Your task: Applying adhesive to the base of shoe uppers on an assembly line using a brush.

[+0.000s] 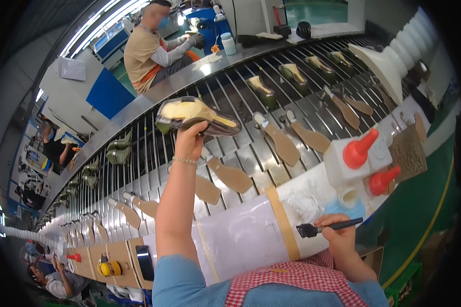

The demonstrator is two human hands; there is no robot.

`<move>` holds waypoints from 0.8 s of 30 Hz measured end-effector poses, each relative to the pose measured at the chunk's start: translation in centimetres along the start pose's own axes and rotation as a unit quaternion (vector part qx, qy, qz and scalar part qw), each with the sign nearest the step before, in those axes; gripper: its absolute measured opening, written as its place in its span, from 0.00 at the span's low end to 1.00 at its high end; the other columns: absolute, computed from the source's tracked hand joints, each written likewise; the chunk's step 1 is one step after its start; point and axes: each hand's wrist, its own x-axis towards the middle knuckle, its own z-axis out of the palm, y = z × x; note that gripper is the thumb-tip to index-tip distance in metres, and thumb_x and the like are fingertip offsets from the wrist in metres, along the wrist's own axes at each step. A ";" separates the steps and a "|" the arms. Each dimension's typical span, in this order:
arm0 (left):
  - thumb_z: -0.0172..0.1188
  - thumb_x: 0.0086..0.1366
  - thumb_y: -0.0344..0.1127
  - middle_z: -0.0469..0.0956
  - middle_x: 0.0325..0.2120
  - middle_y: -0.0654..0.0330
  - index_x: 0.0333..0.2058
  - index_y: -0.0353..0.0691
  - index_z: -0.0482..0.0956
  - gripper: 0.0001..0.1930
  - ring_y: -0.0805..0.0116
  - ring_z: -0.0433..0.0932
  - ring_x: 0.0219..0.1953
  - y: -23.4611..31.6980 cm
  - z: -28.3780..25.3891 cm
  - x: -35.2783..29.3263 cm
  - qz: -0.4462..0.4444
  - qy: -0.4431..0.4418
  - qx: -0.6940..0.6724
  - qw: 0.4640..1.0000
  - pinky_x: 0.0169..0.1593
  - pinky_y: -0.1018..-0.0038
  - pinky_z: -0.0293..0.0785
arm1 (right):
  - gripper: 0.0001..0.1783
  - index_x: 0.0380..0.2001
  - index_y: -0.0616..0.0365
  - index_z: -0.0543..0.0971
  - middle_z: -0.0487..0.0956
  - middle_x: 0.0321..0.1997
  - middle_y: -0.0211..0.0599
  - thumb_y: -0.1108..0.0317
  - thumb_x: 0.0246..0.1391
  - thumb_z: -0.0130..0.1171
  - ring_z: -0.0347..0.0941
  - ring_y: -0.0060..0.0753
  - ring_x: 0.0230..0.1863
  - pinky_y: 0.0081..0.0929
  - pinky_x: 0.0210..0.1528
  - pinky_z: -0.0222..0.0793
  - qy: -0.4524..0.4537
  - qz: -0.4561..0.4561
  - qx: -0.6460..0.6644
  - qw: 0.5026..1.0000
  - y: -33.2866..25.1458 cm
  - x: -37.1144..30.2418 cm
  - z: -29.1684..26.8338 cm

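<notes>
My left hand (190, 142) reaches out over the rollers, its fingers closed around a dark shoe upper on a last (210, 125). The upper's underside faces up and shows a cream-yellow bottom. Low on the right, my right hand (339, 239) grips a black-handled brush (308, 230), its dark bristles pointing left above the white worktop (243, 238). Tan shoe soles (281, 146) with pale heel ends lie on the metal slats between my left hand and the bottles.
White squeeze bottles (338, 166) with red nozzle caps and a small open pot (350, 198) stand at right. More uppers (261, 92) line the roller conveyor (225, 82). A white hose hood (379, 69) hangs far right. A masked co-worker (146, 51) sits across.
</notes>
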 end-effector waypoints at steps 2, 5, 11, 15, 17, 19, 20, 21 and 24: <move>0.59 0.49 0.17 0.77 0.41 0.61 0.46 0.40 0.72 0.24 0.63 0.75 0.45 -2.3 -1.6 5.0 -0.040 0.002 0.008 0.999 0.48 0.63 0.72 | 0.10 0.32 0.62 0.74 0.77 0.36 0.44 0.75 0.45 0.62 0.73 0.36 0.41 0.32 0.49 0.67 0.025 0.012 -0.006 1.000 0.1 1.1 0.0; 0.58 0.46 0.15 0.78 0.38 0.61 0.44 0.38 0.74 0.23 0.63 0.77 0.41 -6.0 -3.6 10.8 -0.093 -0.002 0.009 0.996 0.44 0.68 0.74 | 0.11 0.31 0.62 0.73 0.76 0.33 0.44 0.72 0.44 0.63 0.73 0.38 0.39 0.33 0.46 0.68 0.063 0.012 -0.015 0.998 0.8 2.5 -0.2; 0.56 0.46 0.16 0.77 0.38 0.61 0.45 0.40 0.73 0.24 0.61 0.76 0.41 -11.3 -8.1 17.2 -0.092 0.066 0.050 0.992 0.45 0.65 0.74 | 0.13 0.31 0.62 0.74 0.76 0.33 0.45 0.69 0.44 0.66 0.74 0.37 0.40 0.31 0.46 0.68 0.056 0.046 -0.013 0.997 1.9 6.1 0.3; 0.55 0.49 0.20 0.76 0.47 0.54 0.51 0.39 0.70 0.26 0.57 0.78 0.44 -10.3 -10.8 20.5 -0.017 0.095 0.588 0.803 0.49 0.68 0.72 | 0.13 0.31 0.62 0.74 0.77 0.34 0.45 0.68 0.45 0.66 0.74 0.37 0.40 0.31 0.46 0.67 0.046 0.042 -0.029 0.998 2.7 7.7 0.9; 0.59 0.49 0.23 0.67 0.56 0.54 0.56 0.40 0.63 0.32 0.57 0.72 0.52 -7.0 -12.8 20.8 0.043 0.054 0.762 0.644 0.51 0.62 0.71 | 0.14 0.32 0.62 0.74 0.77 0.35 0.46 0.66 0.47 0.66 0.74 0.38 0.40 0.32 0.47 0.67 0.023 0.046 -0.033 0.998 3.0 8.2 1.3; 0.61 0.50 0.27 0.63 0.60 0.58 0.57 0.43 0.64 0.32 0.60 0.64 0.59 -6.0 -15.8 20.3 0.140 0.066 0.916 0.369 0.56 0.56 0.65 | 0.12 0.33 0.63 0.75 0.78 0.37 0.47 0.69 0.47 0.65 0.74 0.37 0.42 0.31 0.48 0.67 0.015 0.054 -0.022 0.998 3.0 8.7 1.4; 0.61 0.51 0.29 0.61 0.61 0.58 0.57 0.45 0.64 0.32 0.61 0.61 0.61 -5.5 -16.2 19.9 0.102 0.055 0.927 0.356 0.58 0.54 0.62 | 0.11 0.34 0.63 0.76 0.78 0.39 0.48 0.72 0.47 0.64 0.74 0.36 0.44 0.31 0.49 0.67 0.009 0.060 -0.012 0.998 3.0 8.9 1.4; 0.61 0.52 0.30 0.59 0.62 0.57 0.57 0.46 0.64 0.31 0.62 0.58 0.63 -4.8 -16.6 19.5 0.064 0.044 0.937 0.341 0.59 0.52 0.58 | 0.11 0.34 0.63 0.76 0.78 0.39 0.48 0.72 0.47 0.64 0.74 0.36 0.44 0.31 0.49 0.67 0.018 0.056 -0.014 0.998 3.0 8.9 1.5; 0.61 0.53 0.32 0.67 0.55 0.59 0.55 0.48 0.65 0.29 0.59 0.64 0.59 -2.9 -19.9 18.7 -0.047 0.034 0.955 0.290 0.59 0.52 0.57 | 0.12 0.35 0.64 0.75 0.78 0.40 0.49 0.72 0.48 0.64 0.74 0.37 0.45 0.31 0.50 0.68 0.035 0.077 0.006 0.996 2.7 8.2 1.7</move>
